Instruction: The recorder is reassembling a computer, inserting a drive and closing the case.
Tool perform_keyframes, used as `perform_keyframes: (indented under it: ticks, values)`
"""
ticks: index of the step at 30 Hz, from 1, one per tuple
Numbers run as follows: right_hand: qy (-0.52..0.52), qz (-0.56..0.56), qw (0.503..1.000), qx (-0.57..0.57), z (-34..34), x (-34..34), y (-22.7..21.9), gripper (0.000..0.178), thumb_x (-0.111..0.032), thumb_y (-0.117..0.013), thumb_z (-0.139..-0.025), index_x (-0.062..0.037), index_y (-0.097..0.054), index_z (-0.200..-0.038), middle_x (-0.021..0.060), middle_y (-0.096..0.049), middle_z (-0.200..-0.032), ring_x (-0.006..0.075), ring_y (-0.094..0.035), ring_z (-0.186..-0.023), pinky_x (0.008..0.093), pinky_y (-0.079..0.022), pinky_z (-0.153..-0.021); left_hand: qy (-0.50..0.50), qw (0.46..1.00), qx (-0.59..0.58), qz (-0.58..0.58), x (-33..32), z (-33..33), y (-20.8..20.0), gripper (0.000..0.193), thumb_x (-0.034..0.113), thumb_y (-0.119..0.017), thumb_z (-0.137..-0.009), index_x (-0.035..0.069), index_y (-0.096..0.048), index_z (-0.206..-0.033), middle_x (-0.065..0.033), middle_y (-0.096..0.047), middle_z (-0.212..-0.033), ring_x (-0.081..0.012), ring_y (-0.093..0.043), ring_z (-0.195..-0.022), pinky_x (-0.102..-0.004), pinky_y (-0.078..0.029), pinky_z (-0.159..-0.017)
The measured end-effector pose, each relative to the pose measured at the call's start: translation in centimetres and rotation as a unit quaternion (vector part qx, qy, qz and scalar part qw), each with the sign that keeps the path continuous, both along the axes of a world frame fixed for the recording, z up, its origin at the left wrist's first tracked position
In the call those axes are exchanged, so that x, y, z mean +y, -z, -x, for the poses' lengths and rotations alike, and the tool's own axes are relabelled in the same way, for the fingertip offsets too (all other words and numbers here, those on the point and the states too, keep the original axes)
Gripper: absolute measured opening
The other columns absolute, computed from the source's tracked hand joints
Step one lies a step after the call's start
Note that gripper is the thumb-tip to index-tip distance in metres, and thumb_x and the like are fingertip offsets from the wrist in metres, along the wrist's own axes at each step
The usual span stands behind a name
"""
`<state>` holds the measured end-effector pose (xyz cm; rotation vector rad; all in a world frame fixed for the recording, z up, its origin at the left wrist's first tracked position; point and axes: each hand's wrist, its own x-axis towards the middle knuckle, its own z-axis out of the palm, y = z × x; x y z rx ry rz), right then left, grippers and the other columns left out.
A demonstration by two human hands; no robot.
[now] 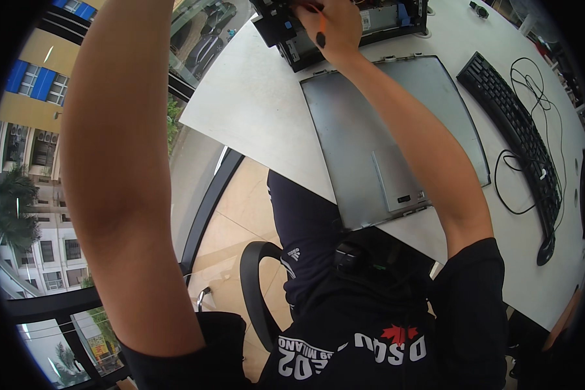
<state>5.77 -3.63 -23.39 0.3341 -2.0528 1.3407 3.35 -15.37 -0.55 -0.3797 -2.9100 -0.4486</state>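
Observation:
My right hand (pixel 336 31) reaches into an opened black desktop computer case (pixel 386 23) at the top of the view. Its fingers are curled around a slim orange tool with a black end (pixel 321 27), possibly a screwdriver; the tip is out of sight. My left forearm (pixel 120 162) rises along the left side and leaves the picture at the top, so the left hand cannot be seen. Below the case, a grey metal side panel (pixel 344 136) lies flat on the white table (pixel 240 88), under my right forearm.
Right of the panel sits a black keyboard (pixel 513 120), with a looped cable (pixel 533 91) beside it and a black mouse (pixel 546 251) at its near end. A chair armrest (pixel 250 292) stands by my leg. Another person's arm (pixel 563 318) shows at the right edge.

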Motion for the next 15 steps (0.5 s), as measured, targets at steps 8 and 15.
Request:
perform_keyframes:
  ticks: [8, 15]
  values:
    - [0.01, -0.074, 0.997, -0.019, -0.1, -0.8, -1.4, 0.02, -0.018, -0.068, -0.09, -0.0011, -0.077, -0.093, 0.0169, -0.076, -0.087, 0.0327, -0.073, -0.079, 0.0399, -0.056, -0.073, 0.0, 1.0, 0.015, 0.007, -1.4, 0.5, -0.4, 0.087, 0.069, -0.07, -0.082, 0.012, -0.057, -0.147, -0.0156, -0.044, -0.16, -0.0369, -0.036, -0.149, -0.0638, -0.021, -0.118]
    - [0.048, 0.04, 0.994, 0.095, 1.1, -2.0, -0.9, 0.021, -0.018, -0.07, -0.089, 0.0034, -0.075, -0.091, 0.0179, -0.074, -0.078, 0.0331, -0.073, -0.072, 0.0389, -0.056, -0.069, 0.011, 1.0, 0.02, 0.014, -2.2, 3.5, -0.6, 0.094, 0.07, -0.073, -0.077, 0.01, -0.057, -0.147, -0.0222, -0.042, -0.159, -0.0383, -0.034, -0.149, -0.0578, -0.021, -0.12]
